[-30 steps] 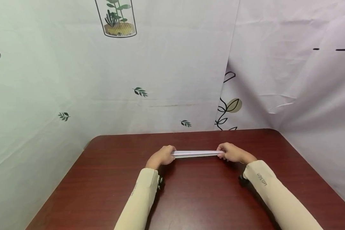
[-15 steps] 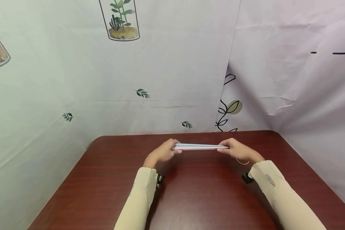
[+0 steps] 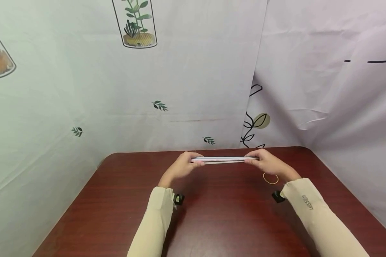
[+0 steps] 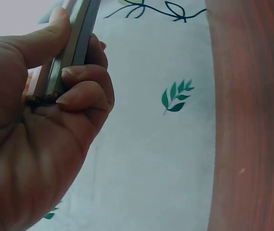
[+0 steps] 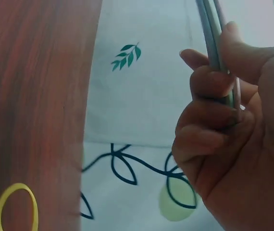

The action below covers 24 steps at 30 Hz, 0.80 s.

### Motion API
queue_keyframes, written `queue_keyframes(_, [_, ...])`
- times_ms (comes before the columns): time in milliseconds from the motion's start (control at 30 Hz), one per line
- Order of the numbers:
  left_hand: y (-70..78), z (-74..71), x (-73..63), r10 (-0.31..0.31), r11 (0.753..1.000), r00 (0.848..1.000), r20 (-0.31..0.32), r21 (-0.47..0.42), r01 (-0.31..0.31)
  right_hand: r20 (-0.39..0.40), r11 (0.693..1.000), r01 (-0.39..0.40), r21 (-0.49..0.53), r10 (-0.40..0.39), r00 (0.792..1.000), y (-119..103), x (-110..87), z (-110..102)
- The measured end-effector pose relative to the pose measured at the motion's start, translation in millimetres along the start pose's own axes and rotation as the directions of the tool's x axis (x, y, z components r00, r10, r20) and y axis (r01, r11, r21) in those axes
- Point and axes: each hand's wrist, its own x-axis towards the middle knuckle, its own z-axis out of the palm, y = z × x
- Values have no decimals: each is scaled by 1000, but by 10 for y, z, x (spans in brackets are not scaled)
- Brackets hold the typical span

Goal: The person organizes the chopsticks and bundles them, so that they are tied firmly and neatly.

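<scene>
A bundle of several slim pastel chopsticks [image 3: 223,160] is held sideways above the far part of the table. My left hand [image 3: 181,166] grips one end, thumb on the near side and fingers curled behind. At the other end, my right hand [image 3: 271,165] pinches the bundle between thumb and curled fingers. In the left wrist view the chopsticks [image 4: 74,45] look pink, pale green and grey-blue, their square ends near the palm. The right wrist view shows the opposite ends of the chopsticks [image 5: 212,36] partly hidden by the fingers.
A yellow rubber band [image 3: 270,178] lies on the dark red wooden table [image 3: 223,214] below the right hand. White fabric [image 3: 193,78] printed with leaves and plant jars hangs behind and at both sides. A small black device [image 3: 178,199] is worn at the left wrist.
Both hands have raised the chopsticks and moved them slightly away from me. The right hand's shift has uncovered the yellow rubber band. The head view has tilted a little upward.
</scene>
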Motion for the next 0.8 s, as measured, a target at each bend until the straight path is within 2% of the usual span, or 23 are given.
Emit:
queue_keyframes(233, [59,9,6,-5,1000,998,-59,-17,4,19,970,42,-238,-38,999,-122,-5,-3])
queue_keyframes(333, [71,13,5,-16,999,996,-82,-37,13,-5,930,68,-361,-75,997,-171,-4,13])
queue_keyframes(400, [76,16,5,-26,998,995,-92,-51,21,-39,884,82,-460,-112,993,-196,-6,41])
queue_keyframes(500, [84,12,3,-37,997,994,-105,-71,29,-102,781,81,-619,-182,978,-240,-4,107])
queue_keyframes(567, [86,10,4,-38,996,992,-123,-80,29,-148,711,63,-700,-231,962,-263,-1,163])
queue_keyframes(633, [94,9,3,-45,995,989,-142,-93,31,-195,655,37,-755,-279,940,-275,8,228])
queue_keyframes(700, [105,11,4,-51,994,985,-162,-109,34,-247,619,12,-786,-331,911,-282,23,289])
queue_keyframes(800, [122,13,2,-62,989,983,-174,-140,38,-306,591,-15,-807,-397,865,-305,53,366])
